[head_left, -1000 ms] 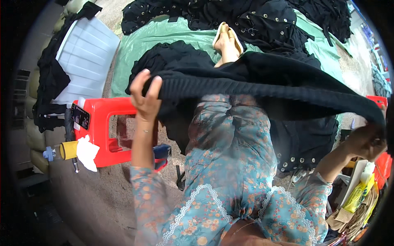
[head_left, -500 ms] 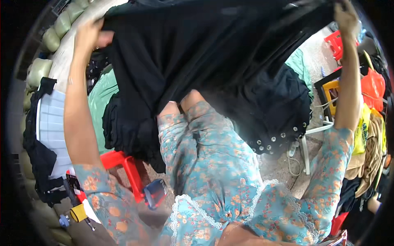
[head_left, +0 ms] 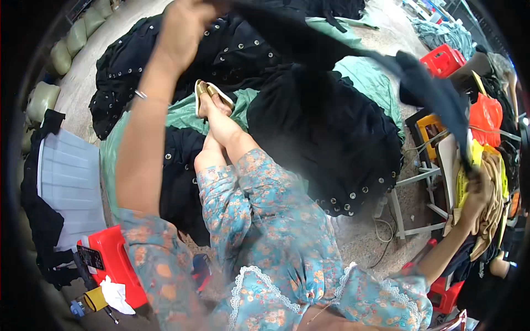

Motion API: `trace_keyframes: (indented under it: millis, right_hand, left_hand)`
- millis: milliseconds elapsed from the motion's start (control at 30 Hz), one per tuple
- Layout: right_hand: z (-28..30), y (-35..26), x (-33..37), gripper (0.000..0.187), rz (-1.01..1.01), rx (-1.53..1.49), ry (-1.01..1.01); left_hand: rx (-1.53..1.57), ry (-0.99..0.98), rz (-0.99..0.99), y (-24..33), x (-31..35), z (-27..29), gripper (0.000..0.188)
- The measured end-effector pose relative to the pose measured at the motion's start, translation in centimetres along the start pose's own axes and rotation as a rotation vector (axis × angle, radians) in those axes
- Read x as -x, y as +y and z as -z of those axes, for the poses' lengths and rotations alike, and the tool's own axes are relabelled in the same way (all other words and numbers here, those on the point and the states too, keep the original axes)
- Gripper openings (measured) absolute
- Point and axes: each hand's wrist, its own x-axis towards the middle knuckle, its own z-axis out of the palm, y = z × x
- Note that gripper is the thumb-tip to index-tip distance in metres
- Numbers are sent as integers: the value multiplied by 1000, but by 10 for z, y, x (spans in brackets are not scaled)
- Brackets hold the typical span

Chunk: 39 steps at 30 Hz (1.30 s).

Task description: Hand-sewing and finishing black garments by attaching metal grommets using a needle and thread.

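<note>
A dark piece of fabric (head_left: 309,41), blurred by motion, stretches in a narrow band from upper middle to the right side. My left hand (head_left: 187,30), raised at the top edge, is closed on one end; its fingertips are partly cut off. Lower down at the right, my right hand (head_left: 477,196) grips the other end beside hanging yellow and tan cloths (head_left: 488,182). Below the band lies a large heap of black fabric with metal eyelets (head_left: 326,143). More black eyeleted fabric (head_left: 135,71) is spread on green sheeting (head_left: 370,83) beyond my feet.
A pale ribbed bin (head_left: 69,182) with black cloth over its edge stands left, near a red stool (head_left: 118,265). At right are a white metal frame (head_left: 419,176), a red bag (head_left: 486,118) and another red stool (head_left: 441,59). A cord (head_left: 386,237) lies on the floor.
The fabric was spread wide between both raised hands; now it is drawn into a narrow band. My right hand has dropped, my left moved rightward. The eyeleted fabric and my feet have become visible.
</note>
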Motion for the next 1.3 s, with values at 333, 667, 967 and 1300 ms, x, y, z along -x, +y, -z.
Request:
trace_keyframes:
  millis: [333,667,967,1300]
  right_hand:
    - [-181,-10,171,47,-85,262,-1412]
    - [-331,-181,151,16,226,-459,-1103]
    - [-355,-282,198,16,396,-714,-1400]
    - [-350,-289,226,15,298,-666,-1431]
  left_hand:
    - [-84,-814,659,3,269,-119,20]
    - [-488,-95,1474,79,546,-12,25]
    - [-151,-318,1847,122,616,-31,24]
    - [-383,-5,1676,-27,488,-88,54]
